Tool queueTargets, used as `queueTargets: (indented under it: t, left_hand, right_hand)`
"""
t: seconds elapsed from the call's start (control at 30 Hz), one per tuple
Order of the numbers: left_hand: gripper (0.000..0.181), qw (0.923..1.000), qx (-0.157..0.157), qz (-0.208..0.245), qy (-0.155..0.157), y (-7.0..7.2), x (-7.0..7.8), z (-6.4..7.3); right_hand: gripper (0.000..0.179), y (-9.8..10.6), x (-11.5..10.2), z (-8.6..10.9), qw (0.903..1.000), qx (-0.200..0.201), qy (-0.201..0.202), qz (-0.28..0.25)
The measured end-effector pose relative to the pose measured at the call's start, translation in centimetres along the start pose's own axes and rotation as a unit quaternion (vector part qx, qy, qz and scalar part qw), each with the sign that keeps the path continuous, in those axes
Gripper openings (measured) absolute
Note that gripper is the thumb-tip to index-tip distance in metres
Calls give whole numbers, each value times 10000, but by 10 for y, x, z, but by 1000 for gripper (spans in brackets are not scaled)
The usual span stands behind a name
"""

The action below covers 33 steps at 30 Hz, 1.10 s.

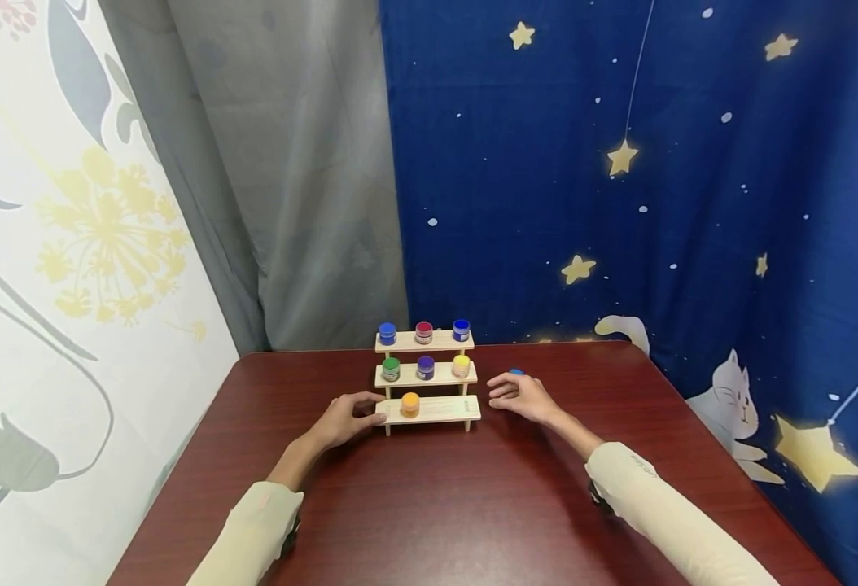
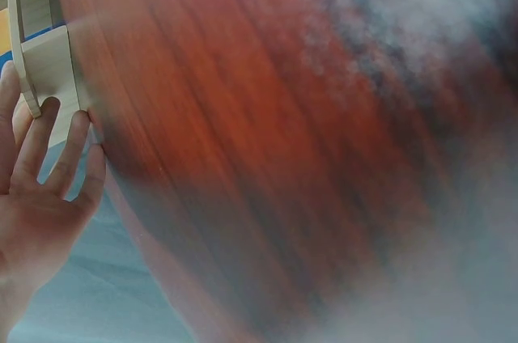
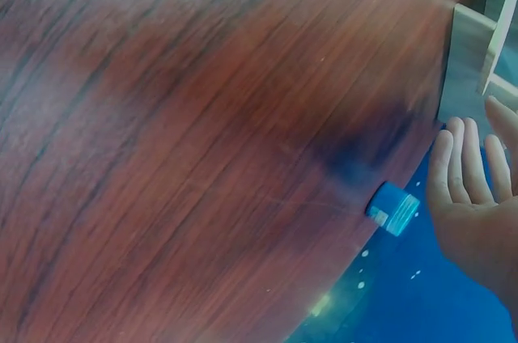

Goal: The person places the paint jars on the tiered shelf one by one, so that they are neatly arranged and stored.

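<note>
A three-step wooden display stand [image 1: 439,409] stands on the table and holds several small paint jars. On its lowest step is an orange jar [image 1: 410,405]. My left hand [image 1: 343,419] grips the left end of that step, with thumb and fingertips at its edges; the left wrist view has this hand [image 2: 44,197] against the stand's side [image 2: 53,72]. Just off the stand's right end, my right hand [image 1: 523,397] holds nothing, its fingers loosely bent. A blue jar [image 3: 392,208] stands on the table beyond it, mostly hidden in the head view.
The middle step carries green [image 1: 391,369], purple [image 1: 426,368] and yellow [image 1: 461,366] jars. On the top step are blue [image 1: 387,334], dark red [image 1: 424,332] and dark blue [image 1: 461,330] jars. Curtains [image 1: 326,203] hang behind the reddish-brown table [image 1: 429,505].
</note>
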State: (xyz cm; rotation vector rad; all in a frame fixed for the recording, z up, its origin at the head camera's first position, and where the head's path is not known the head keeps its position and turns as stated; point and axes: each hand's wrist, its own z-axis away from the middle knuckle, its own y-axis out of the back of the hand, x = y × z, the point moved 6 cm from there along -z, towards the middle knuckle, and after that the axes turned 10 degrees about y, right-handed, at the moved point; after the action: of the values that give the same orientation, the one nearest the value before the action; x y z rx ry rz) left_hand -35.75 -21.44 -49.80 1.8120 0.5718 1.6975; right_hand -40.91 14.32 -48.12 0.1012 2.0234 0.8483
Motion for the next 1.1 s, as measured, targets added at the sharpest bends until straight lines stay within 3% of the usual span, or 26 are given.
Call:
queueTargets:
  t: [0.47,0.8,1.1]
  left_hand:
    - [36,9999,-22,-10,129,-1,-1,0]
    - [36,9999,76,-103,39,-1,1,1]
    - [36,10000,4,-34,36,-1,0,0]
  right_hand:
    - [35,22,21,4,9971,652,-336,200]
    - [39,40,34,6,9870,1253,-758,663]
    - [49,46,44,5,9825,1285,-1090,793]
